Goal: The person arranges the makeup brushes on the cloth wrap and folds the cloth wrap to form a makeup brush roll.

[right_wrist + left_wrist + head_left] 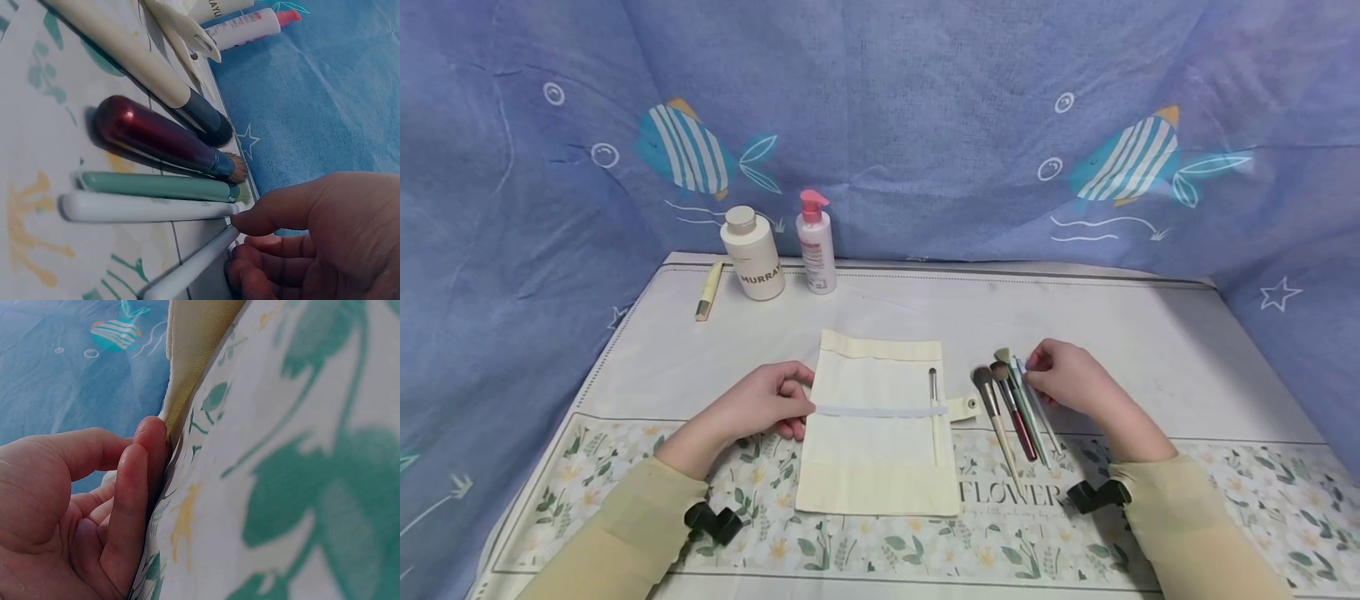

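Observation:
A cream fabric makeup brush roll [865, 442] lies unfolded on the table, with a light elastic band across it. One slim makeup brush [936, 429] is tucked under the band at its right side. My left hand [771, 402] pinches the roll's left edge between thumb and fingertips. To the right of the roll lie several makeup brushes, among them a cream-handled one [137, 59], a dark red one [156, 137], a green one [156, 185] and a white one [144, 207]. My right hand [1067, 377] pinches the outermost pale makeup brush [194, 265] near its head end.
At the back left stand a white bottle [756, 262] and a pump bottle with a pink top [817, 254]. A pale yellow tube [708, 292] lies beside them. The roll's snap strap [964, 407] sticks out toward the brushes. A blue fish-print curtain [887, 125] hangs behind the table.

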Demonstrator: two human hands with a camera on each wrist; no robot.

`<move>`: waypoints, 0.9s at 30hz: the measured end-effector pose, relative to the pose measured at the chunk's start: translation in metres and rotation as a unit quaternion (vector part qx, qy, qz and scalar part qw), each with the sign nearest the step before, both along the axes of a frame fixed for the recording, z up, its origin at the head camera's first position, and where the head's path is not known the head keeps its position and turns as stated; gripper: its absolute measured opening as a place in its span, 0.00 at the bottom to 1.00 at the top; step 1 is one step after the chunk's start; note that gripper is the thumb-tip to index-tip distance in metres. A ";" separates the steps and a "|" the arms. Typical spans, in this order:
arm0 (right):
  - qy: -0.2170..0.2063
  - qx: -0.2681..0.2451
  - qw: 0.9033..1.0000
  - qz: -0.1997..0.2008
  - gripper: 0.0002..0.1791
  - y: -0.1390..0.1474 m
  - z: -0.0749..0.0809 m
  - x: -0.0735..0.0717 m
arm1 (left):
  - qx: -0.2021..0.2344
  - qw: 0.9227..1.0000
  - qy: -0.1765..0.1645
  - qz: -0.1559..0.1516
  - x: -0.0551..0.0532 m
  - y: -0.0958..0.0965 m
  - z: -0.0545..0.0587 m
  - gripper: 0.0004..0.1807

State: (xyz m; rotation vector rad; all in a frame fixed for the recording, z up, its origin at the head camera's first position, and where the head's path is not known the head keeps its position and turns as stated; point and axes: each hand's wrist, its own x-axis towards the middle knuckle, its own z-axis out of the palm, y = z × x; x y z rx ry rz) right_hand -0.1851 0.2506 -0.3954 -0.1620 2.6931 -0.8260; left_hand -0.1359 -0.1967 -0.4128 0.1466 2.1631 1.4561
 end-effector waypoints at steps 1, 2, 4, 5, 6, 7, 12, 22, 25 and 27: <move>0.001 0.004 1.000 0.000 0.09 0.000 0.000 0.000 | 0.000 1.000 0.000 0.000 0.000 0.000 0.000 0.22; 0.003 0.008 1.000 0.000 0.09 0.000 0.001 0.001 | -0.001 1.000 0.001 -0.001 0.000 0.000 0.000 0.22; 0.005 0.017 1.000 -0.001 0.09 -0.001 0.002 0.001 | 0.000 1.000 0.002 -0.002 0.000 0.000 0.001 0.22; 0.007 0.022 1.000 0.000 0.09 -0.001 0.002 0.001 | 0.000 1.000 0.002 -0.003 0.000 0.000 0.001 0.22; 0.009 0.026 1.000 0.000 0.09 -0.001 0.002 0.001 | 0.001 1.000 0.002 -0.004 0.000 0.000 0.001 0.22; 0.011 0.032 0.999 0.001 0.09 -0.002 0.003 0.002 | 0.001 1.000 0.003 -0.005 0.001 0.000 0.001 0.22; 0.032 0.069 0.997 0.008 0.12 -0.002 0.003 0.002 | 0.005 1.000 0.004 -0.006 0.001 0.001 0.001 0.22; 0.044 0.114 0.992 0.023 0.12 -0.001 0.004 0.001 | 0.004 1.000 0.005 -0.002 0.002 0.000 0.003 0.21; 0.038 0.122 0.992 0.016 0.11 -0.001 0.003 0.001 | 0.001 1.000 0.005 -0.001 0.002 0.000 0.003 0.21; 0.035 0.125 0.991 0.012 0.11 -0.001 0.004 0.002 | 0.000 1.000 0.004 0.000 0.002 0.000 0.003 0.21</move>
